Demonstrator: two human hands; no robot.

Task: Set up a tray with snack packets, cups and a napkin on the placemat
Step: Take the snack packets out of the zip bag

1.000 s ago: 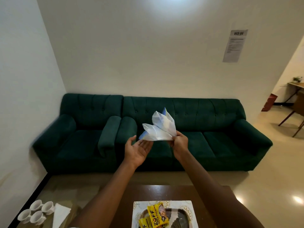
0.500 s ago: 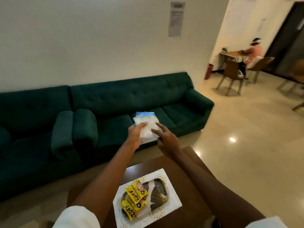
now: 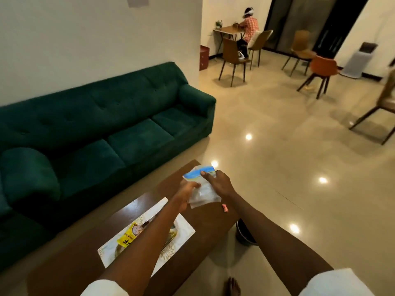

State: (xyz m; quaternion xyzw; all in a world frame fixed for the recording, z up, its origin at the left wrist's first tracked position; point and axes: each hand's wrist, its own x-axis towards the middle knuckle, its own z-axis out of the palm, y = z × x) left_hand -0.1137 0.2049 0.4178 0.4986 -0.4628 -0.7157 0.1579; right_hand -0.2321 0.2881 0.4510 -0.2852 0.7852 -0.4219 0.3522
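Observation:
A clear plastic bag with a blue strip (image 3: 199, 184) is held low over the right end of the brown coffee table (image 3: 205, 218). My left hand (image 3: 184, 194) grips its near left edge, and my right hand (image 3: 217, 183) presses on its top with fingers spread. A white patterned placemat (image 3: 181, 231) lies on the table under my left forearm. A dark tray (image 3: 171, 232) rests on the placemat with a yellow snack packet (image 3: 130, 232) in it, both partly hidden by the arm. No cups or napkin are in view.
A small pink wrapper (image 3: 225, 208) lies on the table by my right wrist. A green sofa (image 3: 106, 129) runs behind the table. A dark bin (image 3: 243, 233) stands on the floor at the table's right end. Chairs (image 3: 232, 54) and a seated person (image 3: 249, 24) are far back.
My view has swung right and down. Both hands lowered the plastic bag from in front of the sofa to just above the table's right end, and it is folded flatter.

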